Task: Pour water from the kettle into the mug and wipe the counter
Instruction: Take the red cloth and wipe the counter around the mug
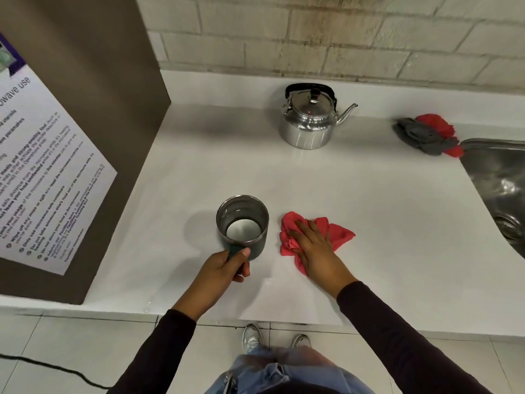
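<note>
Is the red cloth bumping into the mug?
Apart. The head view shows a strip of bare white counter between the mug and the red cloth under the right hand.

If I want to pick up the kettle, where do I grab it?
Grab the kettle by its black handle, reaching down from above. The handle stands upright in an arch over the lid, so fingers can probably hook under it. The spout points right, toward the sink, so keep off that side.
</note>
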`<state>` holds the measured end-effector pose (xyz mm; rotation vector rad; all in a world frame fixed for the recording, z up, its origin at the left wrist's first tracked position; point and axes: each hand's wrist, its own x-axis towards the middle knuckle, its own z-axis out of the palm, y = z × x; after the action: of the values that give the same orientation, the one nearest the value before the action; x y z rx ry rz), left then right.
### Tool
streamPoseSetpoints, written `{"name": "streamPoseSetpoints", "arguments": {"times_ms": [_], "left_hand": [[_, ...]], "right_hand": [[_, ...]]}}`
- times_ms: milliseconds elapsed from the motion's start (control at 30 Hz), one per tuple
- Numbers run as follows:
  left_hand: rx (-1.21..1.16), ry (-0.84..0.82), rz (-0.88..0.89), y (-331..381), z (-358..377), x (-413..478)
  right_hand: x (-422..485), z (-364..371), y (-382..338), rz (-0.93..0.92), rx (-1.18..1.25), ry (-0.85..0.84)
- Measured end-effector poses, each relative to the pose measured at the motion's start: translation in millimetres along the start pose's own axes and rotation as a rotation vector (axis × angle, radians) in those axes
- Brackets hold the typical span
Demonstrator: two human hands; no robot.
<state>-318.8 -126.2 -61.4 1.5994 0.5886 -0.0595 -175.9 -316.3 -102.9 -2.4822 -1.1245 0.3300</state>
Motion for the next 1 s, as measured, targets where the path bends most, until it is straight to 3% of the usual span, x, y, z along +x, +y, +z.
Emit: {"name": "streamPoseSetpoints", "arguments": {"times_ms": [167,267,667,1000], "left_hand": [[0.109,0.355,0.115,1,-8,-24],[0.190,0.414,0.119,2,-14,-40],[0.128,0.143,0.188,49,77,-12],[0.173,-0.027,0.283,114,215,76]], "right_hand": [[1,-2,-3,0.041,-0.020,-0.022],[3,-8,-5,0.049,-0.044,-0.018],[-18,-77,25,0.042,0.093,0.119],[-12,-195,178,0.165,0.024,0.285]]}}
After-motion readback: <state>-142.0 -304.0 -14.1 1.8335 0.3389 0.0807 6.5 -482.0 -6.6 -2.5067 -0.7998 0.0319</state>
